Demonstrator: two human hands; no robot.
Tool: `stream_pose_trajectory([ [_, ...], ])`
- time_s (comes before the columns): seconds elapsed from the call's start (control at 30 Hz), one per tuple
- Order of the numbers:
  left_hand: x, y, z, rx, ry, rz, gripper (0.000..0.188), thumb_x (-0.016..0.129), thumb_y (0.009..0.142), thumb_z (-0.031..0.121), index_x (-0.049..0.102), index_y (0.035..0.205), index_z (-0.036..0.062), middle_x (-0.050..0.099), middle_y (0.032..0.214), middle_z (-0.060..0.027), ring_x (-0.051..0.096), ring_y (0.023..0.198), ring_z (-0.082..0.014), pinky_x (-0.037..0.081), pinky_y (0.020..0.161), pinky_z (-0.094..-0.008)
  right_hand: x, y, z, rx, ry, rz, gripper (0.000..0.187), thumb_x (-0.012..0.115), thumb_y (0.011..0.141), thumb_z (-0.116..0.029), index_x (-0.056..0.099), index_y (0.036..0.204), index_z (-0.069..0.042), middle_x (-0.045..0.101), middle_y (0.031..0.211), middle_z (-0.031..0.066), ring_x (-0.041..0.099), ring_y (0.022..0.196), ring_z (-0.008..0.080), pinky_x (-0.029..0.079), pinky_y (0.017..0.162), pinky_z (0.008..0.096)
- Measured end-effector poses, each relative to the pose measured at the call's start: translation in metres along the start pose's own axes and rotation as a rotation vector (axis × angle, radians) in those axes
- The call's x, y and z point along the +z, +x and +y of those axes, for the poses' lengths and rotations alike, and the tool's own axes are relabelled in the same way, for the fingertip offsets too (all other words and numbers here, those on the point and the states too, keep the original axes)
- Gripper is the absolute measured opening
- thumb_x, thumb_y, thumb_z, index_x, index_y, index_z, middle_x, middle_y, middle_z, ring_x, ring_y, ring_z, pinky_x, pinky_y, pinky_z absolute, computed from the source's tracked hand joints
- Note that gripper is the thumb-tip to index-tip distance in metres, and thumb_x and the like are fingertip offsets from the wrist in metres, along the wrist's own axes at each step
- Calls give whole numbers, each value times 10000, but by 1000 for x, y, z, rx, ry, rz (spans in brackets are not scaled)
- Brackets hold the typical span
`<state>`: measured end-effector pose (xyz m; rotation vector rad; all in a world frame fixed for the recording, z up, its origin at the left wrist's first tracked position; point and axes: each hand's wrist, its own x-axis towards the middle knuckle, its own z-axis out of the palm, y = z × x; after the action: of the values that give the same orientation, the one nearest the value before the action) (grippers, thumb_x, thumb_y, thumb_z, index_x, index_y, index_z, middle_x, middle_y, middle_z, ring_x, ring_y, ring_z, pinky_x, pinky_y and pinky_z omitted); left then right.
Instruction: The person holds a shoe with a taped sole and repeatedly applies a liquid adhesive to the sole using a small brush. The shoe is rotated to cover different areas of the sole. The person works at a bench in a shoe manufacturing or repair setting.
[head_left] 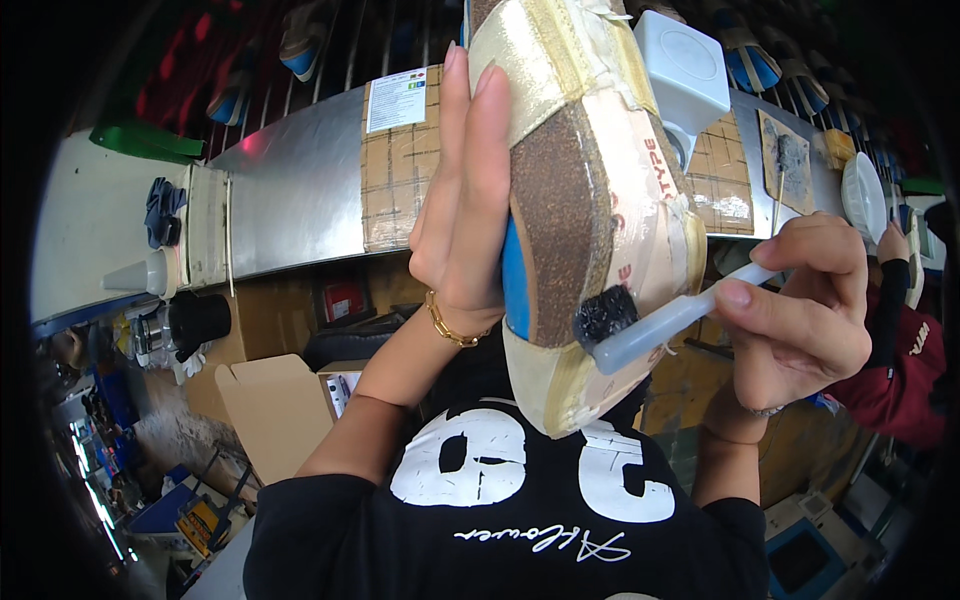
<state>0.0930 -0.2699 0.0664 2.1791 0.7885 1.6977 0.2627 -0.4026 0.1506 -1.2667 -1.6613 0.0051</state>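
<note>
A shoe [555, 190] with gold fabric edges, a brown cork-like band and a blue last inside is held up close, its pale underside turned to the right. My left hand [470, 190] grips it from the left side, fingers stretched along it and the thumb hidden. In my right hand [805, 310] a brush with a translucent white handle [665, 328] is pinched between thumb and fingers. Its dark, wet-looking bristles [606, 315] press on the underside near the lower end of the shoe.
Behind the shoe runs a metal bench [290, 180] with a cardboard sheet [400, 160], a white container [685, 70], a stained board [785, 165] and a white bowl [864, 195]. More shoes [750, 65] sit on a rack beyond. A co-worker's maroon garment [905, 360] shows at right; an open carton [275, 410] stands lower left.
</note>
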Motion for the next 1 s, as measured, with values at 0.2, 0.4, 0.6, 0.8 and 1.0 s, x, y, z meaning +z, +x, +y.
stream_pose_trajectory([
  [0.2, 9, 7, -7, 189, 58, 152, 688, 832, 805, 195, 535, 1341, -119, 546, 1325, -382, 711, 1055, -332, 600, 803, -308, -8, 15, 4, 39, 127, -132, 198, 808, 643, -115, 779, 840, -121, 593, 889, 84, 525, 799, 195, 378, 688, 311],
  [0.4, 8, 4, 3, -202, -46, 73, 688, 821, 814, 239, 551, 1329, -128, 590, 1291, -345, 694, 1084, -358, 609, 827, -342, 14, 26, 33, 120, -38, 123, 205, 747, 797, 44, 776, 994, -7, 611, 866, 62, 557, 801, 133, 420, 712, 238],
  [0.6, 7, 13, -10, 67, 153, 148, 696, 829, 799, 250, 562, 1302, -151, 592, 1271, -367, 680, 1102, -389, 606, 831, -366, 14, 3, -14, 426, 184, 71, 204, 785, 707, 19, 801, 906, -22, 601, 800, 54, 557, 721, 130, 427, 649, 242],
  [0.8, 6, 16, -11, 112, 137, 135, 778, 853, 775, 205, 496, 1383, -124, 655, 1202, -288, 711, 1016, -316, 602, 800, -333, 25, 7, -17, 257, -1, 129, 297, 809, 631, 41, 816, 906, -71, 604, 829, 51, 549, 712, 131, 412, 624, 238],
  [1.0, 6, 20, -6, 162, 141, 194, 740, 842, 790, 179, 513, 1387, -112, 649, 1255, -280, 708, 1055, -315, 583, 862, -347, 24, 11, -9, 69, -70, 184, 352, 827, 571, 47, 823, 884, -114, 602, 860, 49, 546, 715, 131, 409, 616, 231],
])
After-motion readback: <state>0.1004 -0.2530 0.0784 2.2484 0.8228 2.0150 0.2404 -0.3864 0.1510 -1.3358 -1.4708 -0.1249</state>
